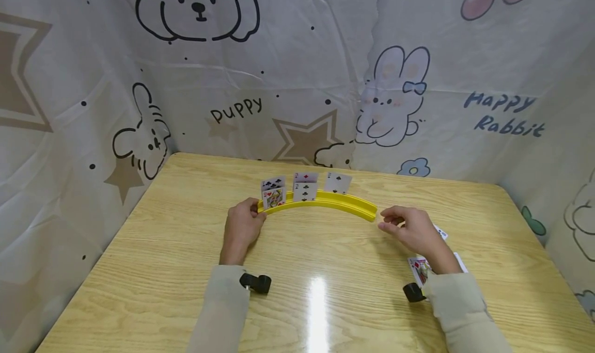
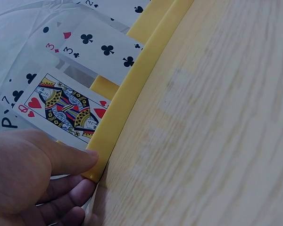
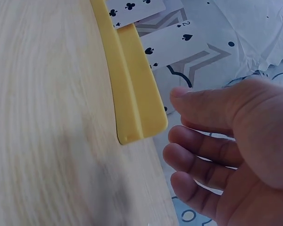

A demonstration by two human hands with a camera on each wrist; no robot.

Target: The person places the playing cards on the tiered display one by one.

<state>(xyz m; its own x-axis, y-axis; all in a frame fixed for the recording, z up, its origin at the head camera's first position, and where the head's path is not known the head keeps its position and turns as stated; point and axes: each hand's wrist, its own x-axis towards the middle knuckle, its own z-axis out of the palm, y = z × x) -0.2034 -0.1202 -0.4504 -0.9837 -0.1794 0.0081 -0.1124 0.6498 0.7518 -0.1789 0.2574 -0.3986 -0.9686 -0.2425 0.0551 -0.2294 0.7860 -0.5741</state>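
A curved yellow card holder (image 1: 344,201) lies on the table with playing cards standing in its slots. My left hand (image 1: 241,230) pinches its left end, thumb on the front face and fingers curled at the tip. Nearest that hand stands the queen of hearts (image 2: 66,106), with a seven of clubs behind it. In the middle the three of clubs (image 1: 304,192) stands before a three of diamonds (image 1: 305,177). Farther right, the two of spades (image 1: 338,182) leans back. My right hand (image 1: 413,230) hovers just off the holder's right end, fingers loosely bent, holding nothing.
Loose cards lie under and beside the right forearm, among them a red face card (image 1: 419,269) and a partly hidden card (image 1: 440,232). A wooden table (image 1: 176,291) carries everything. Printed cloth (image 1: 297,74) hangs behind and at both sides.
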